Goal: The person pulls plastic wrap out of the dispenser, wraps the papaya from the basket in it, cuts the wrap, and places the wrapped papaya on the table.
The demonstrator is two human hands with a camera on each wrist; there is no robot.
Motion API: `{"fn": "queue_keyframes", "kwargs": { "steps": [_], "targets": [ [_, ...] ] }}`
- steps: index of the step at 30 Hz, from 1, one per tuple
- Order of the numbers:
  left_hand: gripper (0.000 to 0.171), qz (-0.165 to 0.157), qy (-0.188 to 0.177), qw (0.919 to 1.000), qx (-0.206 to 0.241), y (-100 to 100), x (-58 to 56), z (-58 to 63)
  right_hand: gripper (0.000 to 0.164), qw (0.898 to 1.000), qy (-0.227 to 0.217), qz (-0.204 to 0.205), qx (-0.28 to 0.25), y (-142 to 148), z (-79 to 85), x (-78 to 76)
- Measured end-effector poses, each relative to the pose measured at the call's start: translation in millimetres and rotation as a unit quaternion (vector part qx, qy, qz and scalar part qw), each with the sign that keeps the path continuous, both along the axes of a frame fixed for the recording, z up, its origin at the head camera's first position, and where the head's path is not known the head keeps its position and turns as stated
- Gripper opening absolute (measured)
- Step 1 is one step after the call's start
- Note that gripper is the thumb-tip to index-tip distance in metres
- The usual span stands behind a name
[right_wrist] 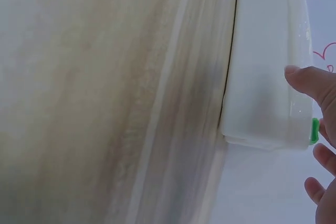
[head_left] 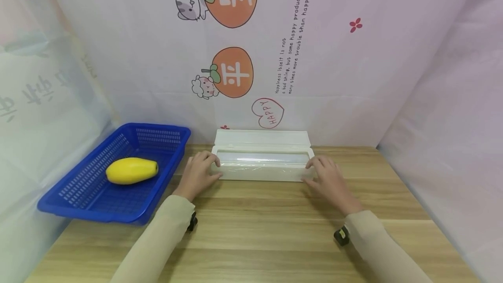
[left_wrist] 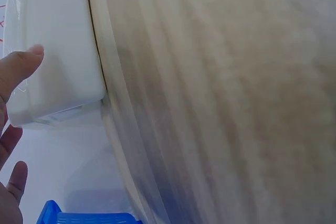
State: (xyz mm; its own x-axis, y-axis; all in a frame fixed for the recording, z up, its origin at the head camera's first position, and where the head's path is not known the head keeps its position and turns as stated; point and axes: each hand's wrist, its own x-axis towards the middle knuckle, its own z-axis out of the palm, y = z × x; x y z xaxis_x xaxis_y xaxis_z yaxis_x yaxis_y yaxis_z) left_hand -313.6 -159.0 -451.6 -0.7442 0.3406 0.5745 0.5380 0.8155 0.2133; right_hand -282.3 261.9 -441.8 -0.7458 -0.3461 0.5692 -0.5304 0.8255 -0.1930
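Note:
A long white cling film dispenser [head_left: 263, 174] lies at the back of the table, its lid [head_left: 261, 137] tipped up and back. Clear, shiny film wrinkles over its front edge. My left hand [head_left: 198, 174] grips the left end, with the thumb [left_wrist: 26, 62] on the front face and the fingers around the end. At the opposite end my right hand [head_left: 328, 182] holds it the same way, its thumb [right_wrist: 304, 80] across the front. A small green piece [right_wrist: 314, 131] shows near the right fingers in the right wrist view.
On the left stands a blue plastic basket [head_left: 94, 218], close to my left forearm. A smooth yellow papaya-like fruit [head_left: 131, 170] lies in it. Printed white cloth [head_left: 326, 112] hangs right behind the dispenser and along both sides of the wooden table [head_left: 259, 239].

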Motion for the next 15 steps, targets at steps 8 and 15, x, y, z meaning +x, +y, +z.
{"fn": "queue_keyframes", "kwargs": {
  "steps": [8, 15],
  "targets": [
    [0.032, 0.000, 0.005, 1.0000, -0.007, -2.2, -7.3, -3.9, 0.036, 1.000, -0.011, -0.005, -0.012, -2.0, -7.8, -12.9],
    [0.020, -0.008, 0.026, 0.9995, -0.018, -4.4, -5.6, -2.0, 0.029, 0.999, 0.023, 0.013, -0.034, -0.5, -11.0, -15.7]
  ]
}}
